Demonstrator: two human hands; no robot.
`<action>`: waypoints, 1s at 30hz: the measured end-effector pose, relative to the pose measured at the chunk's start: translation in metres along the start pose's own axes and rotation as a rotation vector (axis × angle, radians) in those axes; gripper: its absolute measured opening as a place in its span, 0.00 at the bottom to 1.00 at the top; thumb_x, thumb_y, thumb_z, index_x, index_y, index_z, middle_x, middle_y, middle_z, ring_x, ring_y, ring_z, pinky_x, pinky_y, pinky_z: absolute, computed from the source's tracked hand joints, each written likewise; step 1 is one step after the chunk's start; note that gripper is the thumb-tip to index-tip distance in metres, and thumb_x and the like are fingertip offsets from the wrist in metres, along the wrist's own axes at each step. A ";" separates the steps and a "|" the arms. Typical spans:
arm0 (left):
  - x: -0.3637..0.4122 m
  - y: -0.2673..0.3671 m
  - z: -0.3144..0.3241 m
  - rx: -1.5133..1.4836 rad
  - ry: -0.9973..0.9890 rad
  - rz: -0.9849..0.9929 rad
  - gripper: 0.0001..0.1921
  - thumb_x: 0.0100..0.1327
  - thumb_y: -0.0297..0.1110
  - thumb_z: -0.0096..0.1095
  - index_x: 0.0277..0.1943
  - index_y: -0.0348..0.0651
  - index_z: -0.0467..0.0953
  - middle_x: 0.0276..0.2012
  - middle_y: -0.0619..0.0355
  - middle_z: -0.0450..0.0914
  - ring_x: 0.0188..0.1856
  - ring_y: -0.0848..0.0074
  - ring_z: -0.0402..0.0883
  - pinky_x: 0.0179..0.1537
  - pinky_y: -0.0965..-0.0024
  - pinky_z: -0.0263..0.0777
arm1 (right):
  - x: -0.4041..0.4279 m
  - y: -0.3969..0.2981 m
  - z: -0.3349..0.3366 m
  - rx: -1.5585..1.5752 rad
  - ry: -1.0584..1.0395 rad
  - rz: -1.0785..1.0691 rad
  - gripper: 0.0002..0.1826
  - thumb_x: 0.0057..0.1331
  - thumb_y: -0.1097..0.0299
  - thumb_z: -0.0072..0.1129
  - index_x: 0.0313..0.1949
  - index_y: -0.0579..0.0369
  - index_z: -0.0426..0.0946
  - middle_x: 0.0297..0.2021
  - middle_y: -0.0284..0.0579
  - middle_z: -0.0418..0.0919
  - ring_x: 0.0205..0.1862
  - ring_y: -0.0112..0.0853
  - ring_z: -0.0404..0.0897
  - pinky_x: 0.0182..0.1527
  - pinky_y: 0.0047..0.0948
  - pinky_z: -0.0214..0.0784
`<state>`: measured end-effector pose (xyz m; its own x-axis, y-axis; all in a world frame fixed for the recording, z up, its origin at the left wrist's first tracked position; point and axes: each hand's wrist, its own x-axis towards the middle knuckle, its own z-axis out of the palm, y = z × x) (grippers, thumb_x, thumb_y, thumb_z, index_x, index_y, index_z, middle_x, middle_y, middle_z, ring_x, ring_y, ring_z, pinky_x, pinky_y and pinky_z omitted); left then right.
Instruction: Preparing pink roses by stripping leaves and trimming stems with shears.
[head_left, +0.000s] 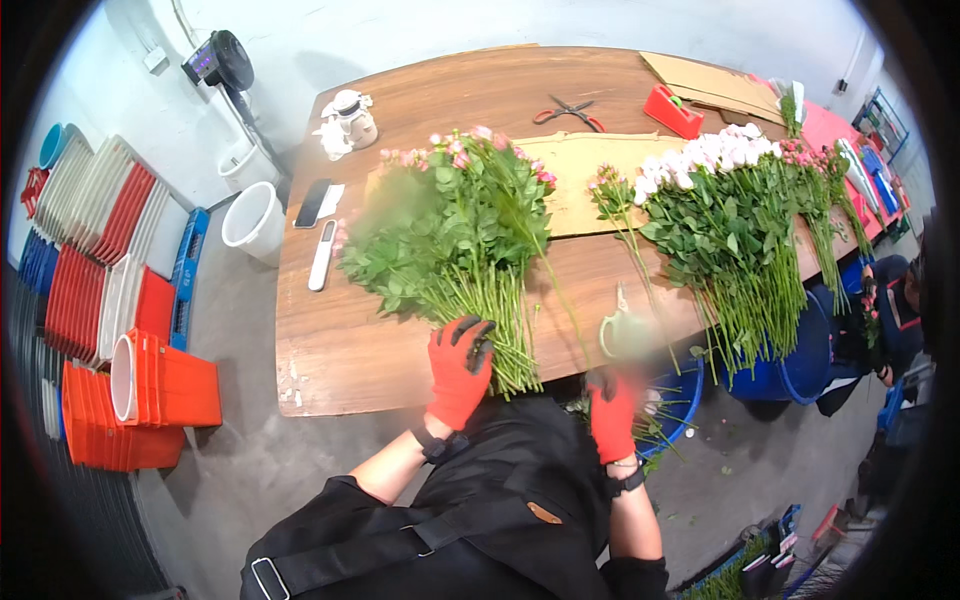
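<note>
A large bunch of pink spray roses (465, 202) lies on the wooden table (375, 352), blooms away from me and cut stems towards me. My left hand (459, 371), in a red glove with dark fingertips, curls over the stems at the bunch's lower left. At the table's front edge is my right hand (615, 412), gloved alike and partly blurred. A single long rose stem (561, 289) runs down to its fingers, apart from the bunch's other stems. Pale-handled scissors (619, 326) lie just beyond the right hand, half hidden by a blurred patch.
White and pink roses (720, 202) lie at right, stems overhanging blue bins (806, 360). Red-handled scissors (568, 114), a red tape dispenser (673, 112) and cardboard (592, 161) lie farther back. A phone (313, 202) is at left. Another person (889, 307) is at far right.
</note>
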<state>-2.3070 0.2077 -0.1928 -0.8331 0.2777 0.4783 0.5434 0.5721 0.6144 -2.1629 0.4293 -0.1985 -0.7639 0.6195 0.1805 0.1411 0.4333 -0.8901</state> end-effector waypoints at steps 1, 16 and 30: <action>0.005 0.006 0.001 -0.065 0.028 0.020 0.20 0.61 0.26 0.71 0.58 0.48 0.85 0.57 0.50 0.83 0.59 0.52 0.78 0.63 0.51 0.70 | -0.013 0.015 -0.012 -0.011 0.014 0.007 0.06 0.70 0.74 0.62 0.43 0.62 0.83 0.30 0.47 0.83 0.33 0.33 0.82 0.39 0.34 0.74; 0.061 0.107 0.096 -1.158 -0.416 -0.414 0.16 0.82 0.35 0.56 0.60 0.30 0.80 0.53 0.54 0.87 0.53 0.73 0.85 0.59 0.68 0.78 | -0.144 0.099 -0.138 0.085 0.066 0.071 0.12 0.69 0.67 0.61 0.45 0.65 0.83 0.33 0.43 0.84 0.36 0.30 0.82 0.44 0.31 0.75; 0.031 0.200 0.100 -1.404 -0.822 -0.552 0.18 0.77 0.35 0.64 0.64 0.39 0.77 0.52 0.59 0.85 0.48 0.75 0.85 0.52 0.67 0.80 | -0.217 0.128 -0.182 -0.209 0.168 0.079 0.19 0.63 0.71 0.65 0.54 0.56 0.83 0.46 0.50 0.86 0.49 0.45 0.86 0.55 0.40 0.76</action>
<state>-2.2343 0.4080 -0.1186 -0.5249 0.8440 -0.1101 -0.5103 -0.2085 0.8344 -1.8640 0.4696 -0.2752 -0.6327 0.7490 0.1967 0.3361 0.4945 -0.8015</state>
